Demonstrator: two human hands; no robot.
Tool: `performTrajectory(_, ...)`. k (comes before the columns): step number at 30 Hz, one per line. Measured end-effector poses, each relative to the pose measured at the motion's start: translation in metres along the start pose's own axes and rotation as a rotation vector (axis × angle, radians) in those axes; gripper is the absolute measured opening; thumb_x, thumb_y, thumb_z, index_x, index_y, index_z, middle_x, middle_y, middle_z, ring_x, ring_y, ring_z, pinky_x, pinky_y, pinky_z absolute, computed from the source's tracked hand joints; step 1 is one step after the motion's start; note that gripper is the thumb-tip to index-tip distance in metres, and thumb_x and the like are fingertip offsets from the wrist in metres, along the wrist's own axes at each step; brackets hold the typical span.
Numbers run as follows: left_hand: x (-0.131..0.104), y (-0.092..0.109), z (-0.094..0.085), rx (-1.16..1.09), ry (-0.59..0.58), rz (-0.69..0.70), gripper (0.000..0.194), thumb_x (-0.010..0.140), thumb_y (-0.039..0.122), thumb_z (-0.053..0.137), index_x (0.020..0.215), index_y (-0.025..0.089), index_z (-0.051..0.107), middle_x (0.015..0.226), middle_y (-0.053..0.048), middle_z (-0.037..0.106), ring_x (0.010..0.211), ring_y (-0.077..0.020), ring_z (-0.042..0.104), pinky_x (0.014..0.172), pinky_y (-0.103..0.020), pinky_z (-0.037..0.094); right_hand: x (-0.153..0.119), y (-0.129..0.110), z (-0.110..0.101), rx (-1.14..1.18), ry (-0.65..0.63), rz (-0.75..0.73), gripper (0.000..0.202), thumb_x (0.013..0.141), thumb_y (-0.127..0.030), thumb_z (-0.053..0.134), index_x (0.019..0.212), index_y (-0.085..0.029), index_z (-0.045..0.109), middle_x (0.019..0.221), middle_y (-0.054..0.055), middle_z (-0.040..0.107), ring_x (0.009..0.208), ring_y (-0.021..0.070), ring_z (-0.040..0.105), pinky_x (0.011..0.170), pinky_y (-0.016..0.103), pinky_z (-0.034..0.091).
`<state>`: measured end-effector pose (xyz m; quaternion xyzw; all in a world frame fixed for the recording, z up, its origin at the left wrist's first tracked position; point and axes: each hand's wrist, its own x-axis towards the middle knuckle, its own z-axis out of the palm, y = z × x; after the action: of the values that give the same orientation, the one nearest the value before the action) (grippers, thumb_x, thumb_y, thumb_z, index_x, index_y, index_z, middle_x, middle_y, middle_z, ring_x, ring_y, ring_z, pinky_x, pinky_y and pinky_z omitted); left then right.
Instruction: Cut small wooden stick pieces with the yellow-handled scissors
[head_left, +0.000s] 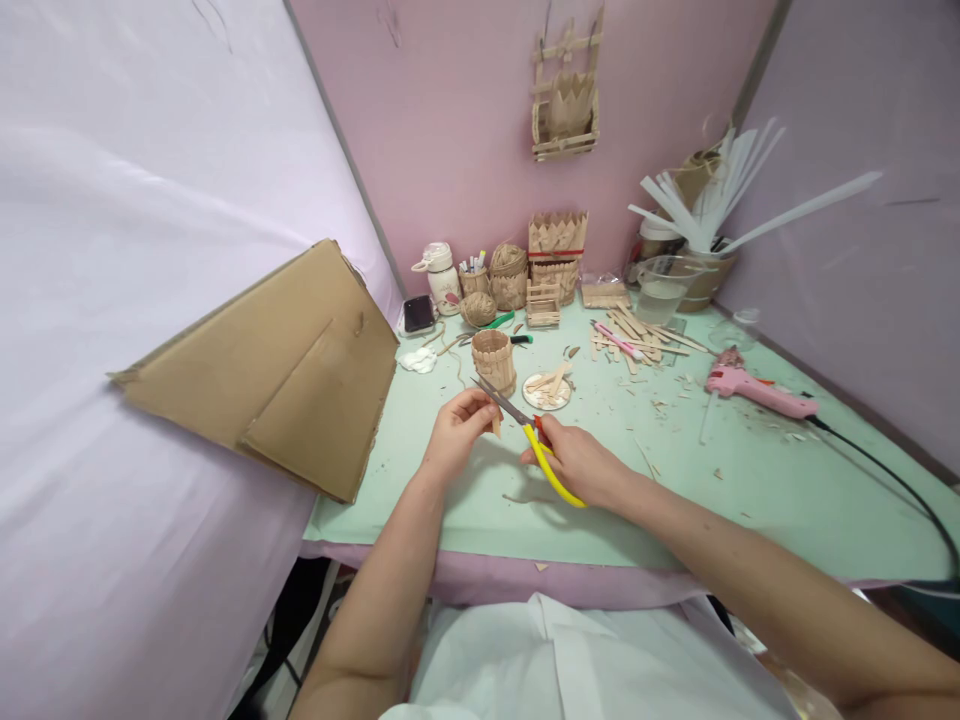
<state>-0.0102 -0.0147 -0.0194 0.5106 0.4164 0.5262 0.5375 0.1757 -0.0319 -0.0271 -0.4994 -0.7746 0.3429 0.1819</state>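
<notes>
My left hand (459,432) pinches a small piece of wooden stick (496,427) over the front of the green table. In my right hand (576,460) are scissors with yellow handles (553,478); their blades point left and lie close to my left fingertips. How far the blades are apart is too small to tell. Just behind my hands stands a round cup made of wooden pieces (493,360). To its right, a small round dish (546,391) holds several short wooden pieces.
Cardboard (315,370) leans at the left. A pink glue gun (761,391) with a black cord lies at the right. Wooden sticks (637,335) are piled behind the dish. A white bottle (439,278), twine ball (478,309) and clear water cup (663,290) stand farther back.
</notes>
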Motion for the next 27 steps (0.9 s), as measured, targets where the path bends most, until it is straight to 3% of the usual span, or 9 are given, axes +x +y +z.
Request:
performTrajectory(10, -0.003, 0.004, -0.012, 0.047, -0.057, -0.035, 0.02, 0.07, 0.033, 0.066, 0.078, 0.016, 0.06, 0.068, -0.001, 0.057, 0.061, -0.01, 0.051, 0.059, -0.023, 0.042, 0.003, 0.001, -0.004, 0.006, -0.049, -0.029, 0.01, 0.086, -0.029, 0.039, 0.079, -0.023, 0.035, 0.083, 0.004, 0.069, 0.07, 0.0166, 0.059, 0.06, 0.026, 0.034)
performTrajectory(17, -0.004, 0.002, -0.014, 0.052, 0.01, -0.044, 0.017, 0.071, 0.031, 0.063, 0.08, 0.017, 0.062, 0.064, 0.001, 0.051, 0.06, -0.0089, 0.046, 0.059, -0.022, 0.039, 0.008, 0.003, -0.006, -0.106, 0.029, -0.006, 0.026, 0.079, -0.048, 0.05, 0.081, -0.024, 0.039, 0.071, -0.001, 0.058, 0.059, 0.0155, 0.05, 0.053, 0.024, 0.029)
performTrajectory(27, -0.005, -0.004, -0.012, 0.047, -0.018, 0.024, 0.015, 0.073, 0.031, 0.061, 0.081, 0.017, 0.062, 0.062, 0.001, 0.05, 0.059, -0.0093, 0.044, 0.058, -0.023, 0.035, 0.005, 0.001, 0.001, -0.258, 0.045, 0.027, 0.044, 0.077, -0.062, 0.047, 0.094, -0.023, 0.042, 0.08, 0.004, 0.06, 0.065, 0.0193, 0.054, 0.052, 0.025, 0.025)
